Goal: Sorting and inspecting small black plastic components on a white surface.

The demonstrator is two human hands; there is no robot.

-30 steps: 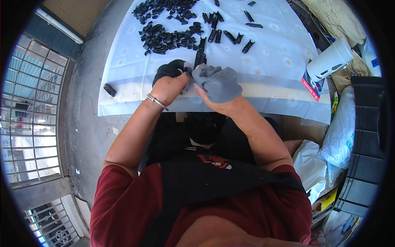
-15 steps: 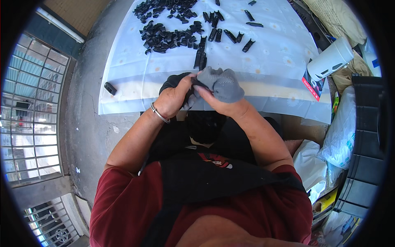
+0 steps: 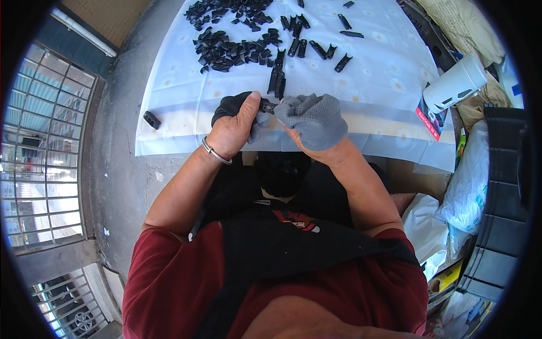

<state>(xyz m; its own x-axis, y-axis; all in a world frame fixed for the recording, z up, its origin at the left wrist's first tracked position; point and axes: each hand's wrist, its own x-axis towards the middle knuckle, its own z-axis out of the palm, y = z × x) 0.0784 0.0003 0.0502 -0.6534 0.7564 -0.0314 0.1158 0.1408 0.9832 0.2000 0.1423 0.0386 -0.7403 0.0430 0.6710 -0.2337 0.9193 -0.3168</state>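
My left hand (image 3: 237, 118), in a dark glove that leaves the thumb bare, is closed on a small black plastic part (image 3: 269, 106). That part sticks out to the right past my thumb tip. My right hand (image 3: 314, 120), in a grey dotted glove, is curled with its fingertips at the part's right end; what lies inside the fist is hidden. Just beyond my hands, long black plastic pieces (image 3: 276, 76) lie in a short column on the white flowered tablecloth (image 3: 197, 127).
Small black pieces form heaps (image 3: 231, 51) at the far left, with several longer ones (image 3: 318, 50) scattered to the right. One black piece (image 3: 151, 120) lies near the left edge. A white cylinder (image 3: 455, 82) rests over a red-and-black card (image 3: 427, 121). Bags (image 3: 468, 178) crowd the right side.
My hands have moved apart, the left slightly leftward and the right slightly rightward. The black part now shows between them, and my left thumb points up along it.
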